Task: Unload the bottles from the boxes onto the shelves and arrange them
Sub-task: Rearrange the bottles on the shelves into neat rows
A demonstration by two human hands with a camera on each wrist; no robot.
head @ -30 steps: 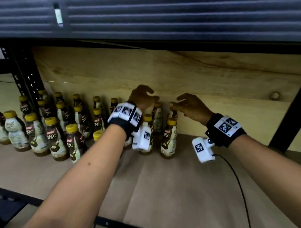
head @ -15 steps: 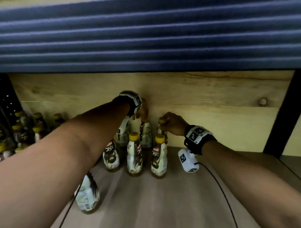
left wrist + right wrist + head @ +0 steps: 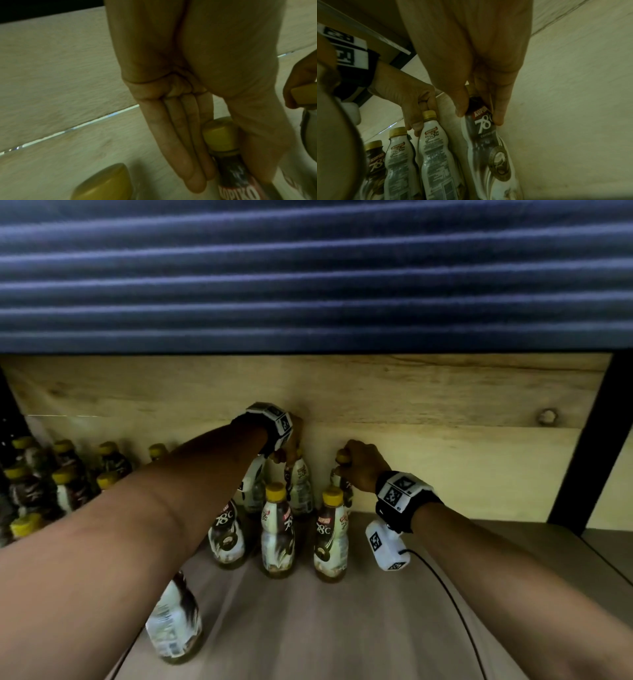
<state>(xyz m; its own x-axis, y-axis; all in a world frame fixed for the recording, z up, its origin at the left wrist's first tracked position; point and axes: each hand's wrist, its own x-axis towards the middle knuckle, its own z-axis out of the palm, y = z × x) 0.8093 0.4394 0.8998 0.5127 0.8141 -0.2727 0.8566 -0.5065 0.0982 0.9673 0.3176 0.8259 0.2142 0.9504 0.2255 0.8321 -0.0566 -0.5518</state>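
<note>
Yellow-capped coffee bottles stand on the wooden shelf (image 3: 342, 628), and both hands reach to its back board, each with a bottle in its grip. The left hand (image 3: 197, 121) pinches the neck of one back-row bottle (image 3: 229, 162) between straight fingers (image 3: 180, 155) and thumb, while the right hand (image 3: 479, 67) curls finger and thumb round the neck of the bottle at the right end (image 3: 489, 148). Three more bottles (image 3: 277, 529) stand in a row just in front, and a larger group (image 3: 61, 481) stands further left.

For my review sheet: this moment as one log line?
left hand: holds back-row bottle | right hand: grips bottle neck | shelf: placing at back
</note>
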